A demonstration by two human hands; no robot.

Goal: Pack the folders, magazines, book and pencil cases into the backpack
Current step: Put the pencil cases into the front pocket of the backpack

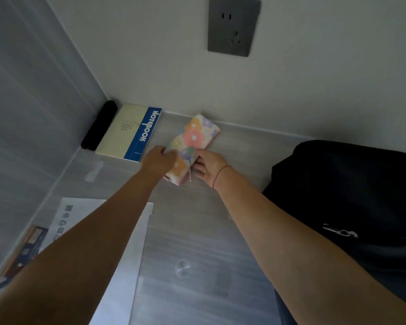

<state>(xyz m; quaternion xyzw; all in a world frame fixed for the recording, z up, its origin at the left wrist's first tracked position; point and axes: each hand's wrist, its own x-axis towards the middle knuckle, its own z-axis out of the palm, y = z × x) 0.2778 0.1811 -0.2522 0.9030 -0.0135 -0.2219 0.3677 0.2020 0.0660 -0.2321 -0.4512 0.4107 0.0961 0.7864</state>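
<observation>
A flowered pastel pencil case lies on the grey desk near the back wall. My left hand grips its near left edge and my right hand holds its near right side. A cream and blue notebook lies to the left, with a black pencil case beside it in the corner. The black backpack stands at the right. A clear folder lies under my left arm, on top of a magazine at the left edge.
A grey wall socket sits on the back wall above the desk. A side panel closes the desk on the left. A clear snap button of a second transparent folder shows on the near desk surface.
</observation>
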